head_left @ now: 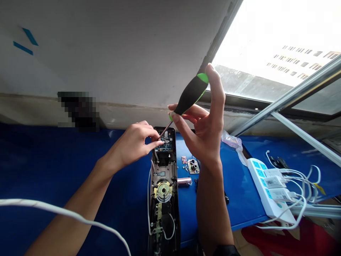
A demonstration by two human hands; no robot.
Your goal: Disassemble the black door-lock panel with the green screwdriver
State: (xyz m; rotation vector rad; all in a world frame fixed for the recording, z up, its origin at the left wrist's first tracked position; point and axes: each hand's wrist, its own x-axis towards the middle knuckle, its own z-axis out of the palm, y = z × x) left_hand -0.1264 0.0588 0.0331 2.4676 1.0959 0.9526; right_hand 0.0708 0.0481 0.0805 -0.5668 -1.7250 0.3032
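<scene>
My right hand (205, 124) grips a screwdriver (190, 94) with a black and green handle, thumb and fingers low on the handle and one finger on its end cap. Its metal shaft slants down to the left, towards the circuit board (167, 145) at the far end of a long, dark, opened lock housing (163, 170). My left hand (135, 140) pinches the shaft near its lower end, over the board's left edge. The screwdriver's tip is hidden by those fingers. Nearer me, the housing holds a round, brass-coloured part (163, 191) and loose wires.
Right of the housing lie a small metal-plated part (193, 166), a red board (184, 160), loose screws (186, 168) and a pinkish cylinder (184, 182). A white power strip (262, 181) with plugged chargers stands further right. A white cable (66, 213) crosses the lower left.
</scene>
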